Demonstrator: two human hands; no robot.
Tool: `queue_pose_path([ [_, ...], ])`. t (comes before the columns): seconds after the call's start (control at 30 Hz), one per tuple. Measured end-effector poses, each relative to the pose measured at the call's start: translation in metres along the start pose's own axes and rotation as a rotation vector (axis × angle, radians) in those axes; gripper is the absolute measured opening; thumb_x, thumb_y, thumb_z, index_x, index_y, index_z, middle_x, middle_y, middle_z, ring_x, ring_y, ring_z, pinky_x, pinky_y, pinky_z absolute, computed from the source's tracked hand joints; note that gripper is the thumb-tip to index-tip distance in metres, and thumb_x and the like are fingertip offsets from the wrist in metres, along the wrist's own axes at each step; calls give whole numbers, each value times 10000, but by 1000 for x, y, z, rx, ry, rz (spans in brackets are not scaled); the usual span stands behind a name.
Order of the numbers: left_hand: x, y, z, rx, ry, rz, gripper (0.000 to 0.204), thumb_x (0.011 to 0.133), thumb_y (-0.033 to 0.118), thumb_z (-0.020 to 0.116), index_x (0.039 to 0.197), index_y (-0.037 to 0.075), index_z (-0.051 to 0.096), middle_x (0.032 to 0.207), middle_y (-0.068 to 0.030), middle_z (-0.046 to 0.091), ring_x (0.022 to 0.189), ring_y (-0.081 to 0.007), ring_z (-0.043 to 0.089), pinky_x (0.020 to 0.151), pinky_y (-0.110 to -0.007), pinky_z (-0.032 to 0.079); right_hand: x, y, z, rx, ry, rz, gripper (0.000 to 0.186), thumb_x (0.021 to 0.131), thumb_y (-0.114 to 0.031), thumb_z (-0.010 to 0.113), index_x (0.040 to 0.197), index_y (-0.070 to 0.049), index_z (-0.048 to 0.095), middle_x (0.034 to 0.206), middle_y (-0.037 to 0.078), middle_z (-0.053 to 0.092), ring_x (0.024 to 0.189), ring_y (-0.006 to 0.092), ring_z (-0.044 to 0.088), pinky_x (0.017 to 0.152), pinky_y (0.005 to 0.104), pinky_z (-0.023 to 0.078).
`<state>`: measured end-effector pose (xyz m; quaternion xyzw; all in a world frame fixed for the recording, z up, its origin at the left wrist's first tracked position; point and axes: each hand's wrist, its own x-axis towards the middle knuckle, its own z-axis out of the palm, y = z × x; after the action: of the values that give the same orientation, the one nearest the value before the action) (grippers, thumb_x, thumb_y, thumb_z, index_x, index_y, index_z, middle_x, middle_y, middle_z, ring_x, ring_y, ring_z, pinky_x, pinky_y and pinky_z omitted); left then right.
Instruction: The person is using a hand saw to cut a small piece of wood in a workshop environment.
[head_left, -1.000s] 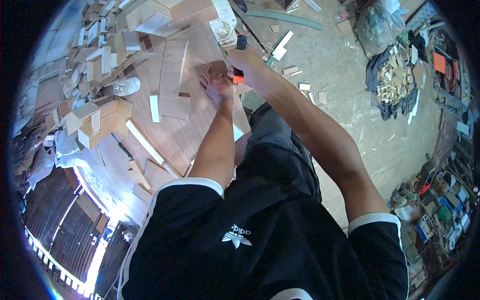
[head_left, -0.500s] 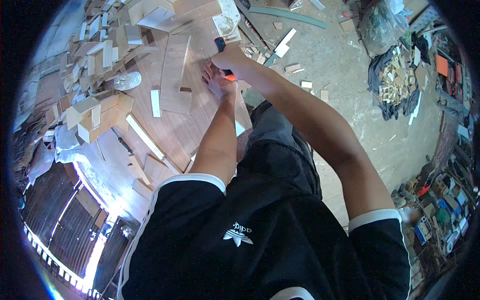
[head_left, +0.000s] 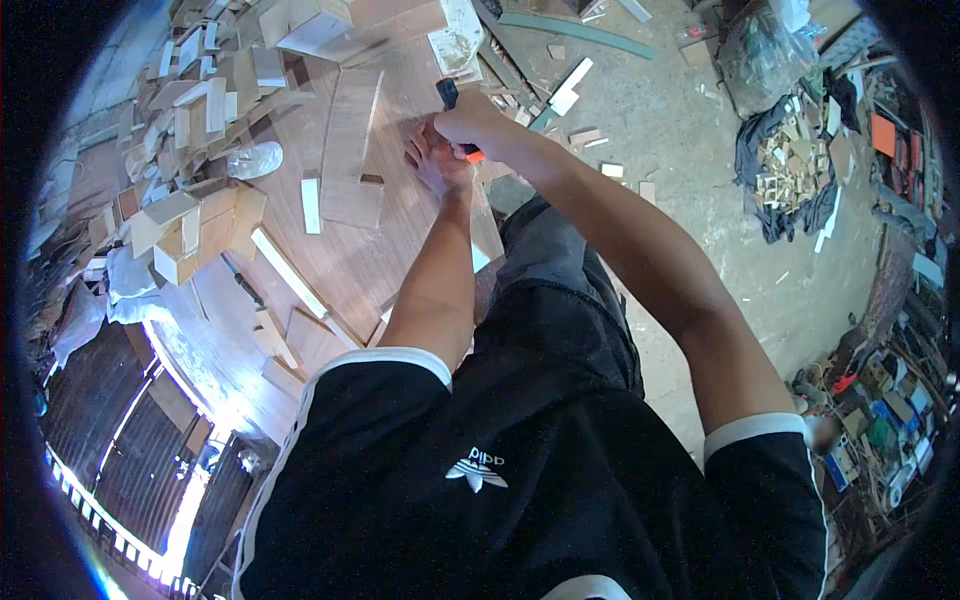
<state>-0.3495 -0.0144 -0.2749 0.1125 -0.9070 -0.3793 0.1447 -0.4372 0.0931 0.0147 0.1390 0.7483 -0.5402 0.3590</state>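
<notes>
My left hand (head_left: 437,165) lies flat on the brown wooden work surface (head_left: 410,220), its fingers spread. Just beyond its wrist, my right hand (head_left: 470,122) is closed round a black-and-orange handled tool (head_left: 447,93). A black end sticks out at the far side of the fist, and an orange part shows below it, close to the left hand. The rest of the tool is hidden, so its kind cannot be made out. Left of my hands lies a long flat board (head_left: 350,140) with a small notch or dark block near its near end.
Box-like wooden pieces (head_left: 210,230) and a heap of offcuts crowd the left side. A clear plastic bottle (head_left: 255,160) lies near them, and a white-faced strip (head_left: 312,206) beside the board. On the floor at right sits a dark sack of wood scraps (head_left: 790,170).
My right hand and the tool have shifted slightly to the right and nearer to me. The left hand has stayed in place on the surface.
</notes>
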Motion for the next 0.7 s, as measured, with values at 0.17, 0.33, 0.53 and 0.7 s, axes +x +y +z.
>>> queue_pose_path([
  [0.17,1,3,-8,53,10,18,482,643,336,649,1086,161,576,1161,-89,469,1077,-315,440,907,-441,349,7,15,9,-123,76,-84,246,641,-146,612,673,98,620,657,223,632,623,300,669,524,360,515],
  [0.33,15,114,-54,412,-39,37,438,668,353,647,1056,156,594,1175,-73,471,1056,-301,443,882,-440,350,14,19,-4,-64,65,33,268,649,-141,615,700,122,611,712,240,640,653,298,668,534,361,515],
  [0.53,20,109,-65,419,41,25,341,696,383,627,959,165,639,1179,-63,477,1053,-301,442,883,-447,347,-7,0,-10,84,54,2,123,714,-37,526,631,39,576,547,140,565,447,204,569,379,335,416],
  [0.7,15,90,-48,326,56,78,287,718,399,619,845,146,662,1178,-60,486,1061,-307,440,893,-446,343,-3,3,-9,66,83,14,103,717,-19,524,636,44,543,555,119,539,439,194,541,366,330,398],
])
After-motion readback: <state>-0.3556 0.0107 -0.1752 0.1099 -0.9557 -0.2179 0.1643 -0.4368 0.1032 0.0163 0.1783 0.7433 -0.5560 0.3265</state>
